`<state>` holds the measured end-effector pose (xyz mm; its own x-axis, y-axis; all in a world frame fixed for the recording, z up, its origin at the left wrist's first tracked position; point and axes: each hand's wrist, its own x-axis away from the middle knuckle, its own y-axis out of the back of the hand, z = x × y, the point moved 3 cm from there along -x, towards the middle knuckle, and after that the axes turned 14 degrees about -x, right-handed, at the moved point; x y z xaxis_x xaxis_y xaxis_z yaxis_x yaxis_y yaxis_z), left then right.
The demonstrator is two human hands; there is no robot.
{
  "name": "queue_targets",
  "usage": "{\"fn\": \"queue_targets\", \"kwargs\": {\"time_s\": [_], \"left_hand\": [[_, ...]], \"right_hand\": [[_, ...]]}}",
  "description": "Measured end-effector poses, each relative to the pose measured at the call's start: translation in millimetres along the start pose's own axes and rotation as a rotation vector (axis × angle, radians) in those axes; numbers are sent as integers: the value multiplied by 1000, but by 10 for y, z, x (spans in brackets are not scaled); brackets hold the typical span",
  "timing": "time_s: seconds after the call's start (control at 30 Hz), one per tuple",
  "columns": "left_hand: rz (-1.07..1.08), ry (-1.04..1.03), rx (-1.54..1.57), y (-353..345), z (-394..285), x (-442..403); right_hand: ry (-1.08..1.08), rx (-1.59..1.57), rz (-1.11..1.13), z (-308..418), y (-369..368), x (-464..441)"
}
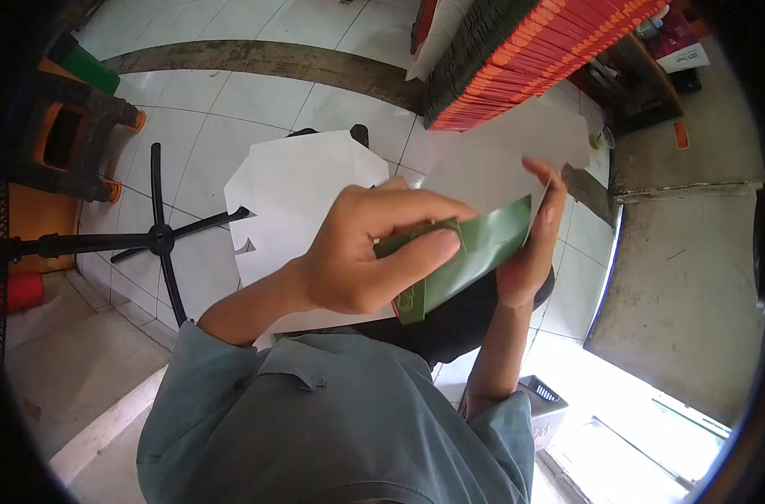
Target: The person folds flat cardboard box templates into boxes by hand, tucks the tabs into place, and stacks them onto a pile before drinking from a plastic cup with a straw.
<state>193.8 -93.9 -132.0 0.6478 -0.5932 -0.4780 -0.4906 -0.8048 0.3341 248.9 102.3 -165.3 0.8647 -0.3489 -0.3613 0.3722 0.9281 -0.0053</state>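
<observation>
A green folded-card carton (475,260) with a glossy face is held in front of my chest, tilted up to the right. My left hand (374,248) grips its left end, thumb on the near face and fingers behind. My right hand (535,239) lies along the carton's right end, palm turned toward it and fingers stretched upward; its thumb is hidden. Beneath my left hand lies a large white cardboard sheet (307,176) with angled corners and notches at its left edge.
A tall stack of red and dark green flat cards (525,63) stands beyond my hands. To the left are a black-legged stand (161,240) and a dark stool (63,134) with orange feet. A grey cabinet (685,286) is at the right, near a box with a black grille (546,407).
</observation>
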Motion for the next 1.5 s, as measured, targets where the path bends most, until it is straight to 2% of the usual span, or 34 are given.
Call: {"fn": "queue_targets", "kwargs": {"time_s": [0.03,0.1,0.17,0.2,0.23,0.27,0.33,0.4,0.43,0.5,0.53,0.57,0.63,0.7,0.73,0.77,0.8,0.83,0.9,0.93,0.97,1.0,1.07,1.1,1.17,1.2,1.23,1.33,1.4,1.43,1.47,1.5], "left_hand": [[-3,-1,-2,13,-45,-27],[-19,390,65,54,-44,-74],[-48,373,68,19,35,-49],[-17,286,162,7,26,-43],[18,197,257,2,8,-48],[-10,73,184,33,-18,-63],[5,34,167,-10,-40,-58],[-10,21,147,-12,-98,-78],[-14,21,145,-11,-93,-89],[-18,-7,205,-9,-83,-107],[-3,98,242,-33,-57,-83],[-2,89,244,-29,-25,-90],[-38,-234,-17,53,23,-111],[-109,-197,-117,187,159,-121],[-142,-176,-166,254,227,-126],[-203,-24,-31,231,312,-114],[-63,121,286,170,359,-131],[101,208,656,85,369,-134],[192,125,703,12,337,-214],[11,104,759,11,264,-299],[8,82,761,37,148,-434],[-171,-12,708,152,17,-567],[-339,-380,489,405,-194,-897],[-356,-561,308,531,-308,-1112],[-426,-857,-60,788,-566,-1525],[-476,-975,-250,921,-708,-1731],[-538,-1035,-289,989,-837,-1914],[-635,-982,-62,924,-1004,-2575],[-463,-713,-190,978,-835,-2915],[-384,-642,-154,905,-567,-3291],[-474,-654,-424,777,-337,-3505],[-557,-653,-698,654,-104,-3665]], "right_hand": [[2,-1,3,-21,20,28],[96,-246,-132,23,47,129],[167,-82,-117,249,-48,201],[202,117,21,323,-107,214],[165,106,29,322,-156,235],[128,95,36,319,-205,255],[42,68,55,353,-202,241],[66,57,225,396,-242,168],[168,72,362,415,-289,135],[203,118,266,375,-276,154],[207,121,263,356,-253,166],[262,229,162,363,-180,171],[327,289,-72,417,6,180],[308,50,-255,544,245,190],[298,-123,-278,614,336,188],[313,-545,-278,605,432,196],[341,-549,-270,555,536,150],[398,-275,-349,479,689,103],[495,279,-509,421,900,-48],[525,421,-547,506,975,-105],[553,563,-592,643,987,-188],[753,750,-519,1103,845,-278],[980,939,-441,1719,576,-408],[962,808,-238,1890,425,-501],[953,678,-36,2192,306,-732],[924,923,62,2318,264,-921],[880,1169,158,2365,262,-1135],[837,884,-34,2497,592,-1822],[835,685,-177,2487,743,-2317],[805,593,-219,2450,791,-2547],[815,589,-212,2407,801,-2810],[805,410,-163,2319,823,-3084]]}}
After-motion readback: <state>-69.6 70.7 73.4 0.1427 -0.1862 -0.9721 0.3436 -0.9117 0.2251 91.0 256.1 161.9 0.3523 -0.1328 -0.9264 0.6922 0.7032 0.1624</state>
